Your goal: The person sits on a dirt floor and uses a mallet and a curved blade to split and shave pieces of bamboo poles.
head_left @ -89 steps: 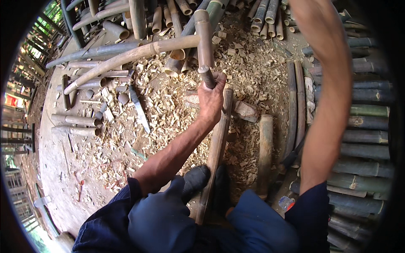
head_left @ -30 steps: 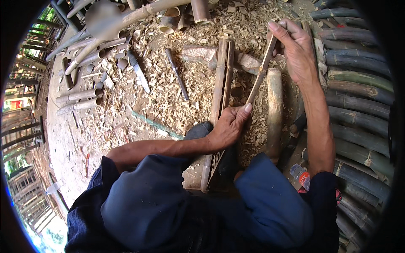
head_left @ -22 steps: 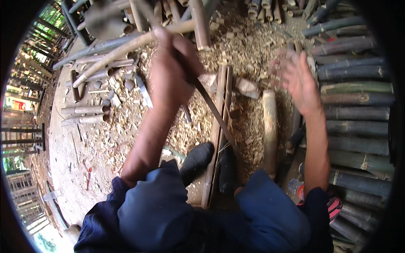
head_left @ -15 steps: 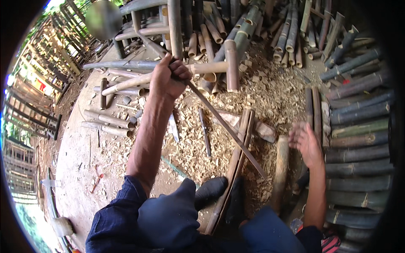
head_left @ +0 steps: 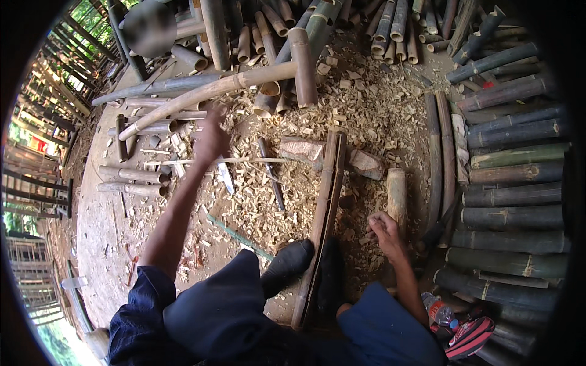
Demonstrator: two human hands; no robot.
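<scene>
My left hand (head_left: pixel 210 139) is smeared by motion above the wood shavings (head_left: pixel 244 195), so its fingers cannot be read. Just below it a thin pale bamboo strip (head_left: pixel 250 160) lies across the shavings. Curled fingers show on my right hand (head_left: pixel 387 233), with nothing visible in them; it is close to the lower part of a short pale bamboo post (head_left: pixel 397 192). Between my dark-covered feet (head_left: pixel 289 263) runs a split bamboo pole (head_left: pixel 326 207), its far end by two rough blocks (head_left: pixel 366 163). A narrow dark tool (head_left: pixel 271 174) and a pale blade (head_left: pixel 226 177) lie on the shavings.
A T-shaped bamboo piece (head_left: pixel 226 85) crosses the far side. Dark bamboo lengths (head_left: pixel 513 216) are stacked along the right. Cut tubes (head_left: pixel 131 174) lie at left. A plastic bottle (head_left: pixel 441 312) and a red-black shoe (head_left: pixel 470 338) sit by my right leg. Another person's blurred head (head_left: pixel 149 27) shows far left.
The long brown bamboo strip has left my left hand, which has moved down and left. My right hand has come inward and lower, its spread fingers now curled. The whole view has shifted slightly.
</scene>
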